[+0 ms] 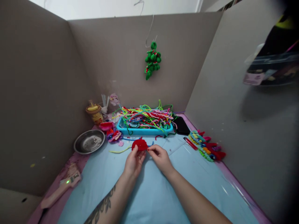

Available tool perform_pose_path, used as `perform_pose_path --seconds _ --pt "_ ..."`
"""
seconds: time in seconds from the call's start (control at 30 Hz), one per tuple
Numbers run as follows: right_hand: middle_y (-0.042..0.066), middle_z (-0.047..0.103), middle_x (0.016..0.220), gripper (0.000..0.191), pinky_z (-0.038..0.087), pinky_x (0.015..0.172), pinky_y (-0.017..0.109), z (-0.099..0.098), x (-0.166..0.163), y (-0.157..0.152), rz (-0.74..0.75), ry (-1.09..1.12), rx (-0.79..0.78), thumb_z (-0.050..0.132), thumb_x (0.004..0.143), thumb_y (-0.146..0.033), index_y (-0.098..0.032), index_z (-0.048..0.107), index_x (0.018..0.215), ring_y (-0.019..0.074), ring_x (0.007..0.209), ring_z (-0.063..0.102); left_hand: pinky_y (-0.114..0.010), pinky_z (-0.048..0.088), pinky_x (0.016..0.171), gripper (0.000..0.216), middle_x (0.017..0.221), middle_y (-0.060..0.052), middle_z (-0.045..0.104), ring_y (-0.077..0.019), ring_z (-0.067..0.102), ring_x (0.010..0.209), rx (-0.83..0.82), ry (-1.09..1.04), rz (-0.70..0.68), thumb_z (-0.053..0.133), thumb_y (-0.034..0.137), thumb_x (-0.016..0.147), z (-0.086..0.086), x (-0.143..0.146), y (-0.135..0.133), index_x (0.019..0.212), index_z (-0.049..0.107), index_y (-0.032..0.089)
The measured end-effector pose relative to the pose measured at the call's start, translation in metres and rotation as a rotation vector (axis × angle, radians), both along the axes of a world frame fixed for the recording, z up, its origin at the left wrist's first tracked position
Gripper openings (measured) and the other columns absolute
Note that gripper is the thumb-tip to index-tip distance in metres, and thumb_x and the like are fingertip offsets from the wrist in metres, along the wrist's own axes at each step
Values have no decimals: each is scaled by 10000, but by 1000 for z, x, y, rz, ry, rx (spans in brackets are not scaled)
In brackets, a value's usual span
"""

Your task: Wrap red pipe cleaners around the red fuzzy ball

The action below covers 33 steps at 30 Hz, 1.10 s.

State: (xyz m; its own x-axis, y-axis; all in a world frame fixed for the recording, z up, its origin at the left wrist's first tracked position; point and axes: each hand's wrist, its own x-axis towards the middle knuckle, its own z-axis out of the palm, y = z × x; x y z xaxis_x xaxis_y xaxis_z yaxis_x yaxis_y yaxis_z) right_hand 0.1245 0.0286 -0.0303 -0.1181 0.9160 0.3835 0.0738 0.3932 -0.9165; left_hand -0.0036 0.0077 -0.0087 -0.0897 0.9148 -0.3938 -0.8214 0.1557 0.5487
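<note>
A small red fuzzy pipe-cleaner piece (139,144) is held above the light blue table cover (149,193), a little in front of the blue tray. My left hand (134,161) grips it from below with curled fingers. My right hand (160,157) pinches its right edge between thumb and fingertips. Both forearms reach in from the bottom edge; the left one bears a tattoo.
A blue tray (144,129) heaped with coloured pipe cleaners stands at the back. A metal bowl (89,141), a yellow-lidded jar (94,112), a pink glue gun (61,186), a black phone (182,126) and finished colourful pieces (206,149) lie around. Cardboard walls enclose three sides; a green figure (152,60) hangs.
</note>
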Motion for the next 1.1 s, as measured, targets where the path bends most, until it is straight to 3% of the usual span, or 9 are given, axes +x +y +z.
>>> perform_pose_path --seconds 0.3,0.5,0.67,0.8,0.93,1.1 --pt "47 660 792 107 490 724 309 10 -2 -9 3 -50 143 552 794 -179 -204 652 768 173 773 611 -276 496 747 211 868 -74 709 -154 646 767 143 -13 -39 568 304 813 1 -1 1 927 661 152" --pt "37 660 757 89 485 680 289 12 -2 -9 -18 70 -1 584 776 -256 -196 641 743 169 730 606 -320 434 879 336 1003 -82 684 -189 621 931 274 139 -39 632 401 753 2 6 -4 1002 644 175" --pt "8 628 650 156 467 604 263 13 -4 -8 19 224 -178 631 731 -336 -183 607 720 148 618 574 -313 395 921 373 998 -71 683 -195 601 981 355 346 9 761 191 612 -3 9 -5 966 644 181" --pt "5 634 642 190 469 611 266 15 -5 -8 74 324 -278 640 719 -364 -183 581 721 135 587 566 -310 425 865 364 947 -74 692 -194 619 908 355 421 5 762 174 601 -4 7 -4 949 655 173" --pt "-9 608 604 182 458 579 256 14 -6 -7 64 308 -282 633 723 -358 -184 580 713 130 562 548 -324 427 875 376 985 -93 690 -220 617 942 347 442 3 770 185 590 0 7 -5 950 662 166" --pt "-2 599 627 132 435 567 249 11 -5 -7 -78 107 -170 610 728 -297 -177 595 676 141 589 539 -329 418 897 409 994 -93 695 -221 619 955 338 428 27 787 175 557 2 9 -5 947 666 174"
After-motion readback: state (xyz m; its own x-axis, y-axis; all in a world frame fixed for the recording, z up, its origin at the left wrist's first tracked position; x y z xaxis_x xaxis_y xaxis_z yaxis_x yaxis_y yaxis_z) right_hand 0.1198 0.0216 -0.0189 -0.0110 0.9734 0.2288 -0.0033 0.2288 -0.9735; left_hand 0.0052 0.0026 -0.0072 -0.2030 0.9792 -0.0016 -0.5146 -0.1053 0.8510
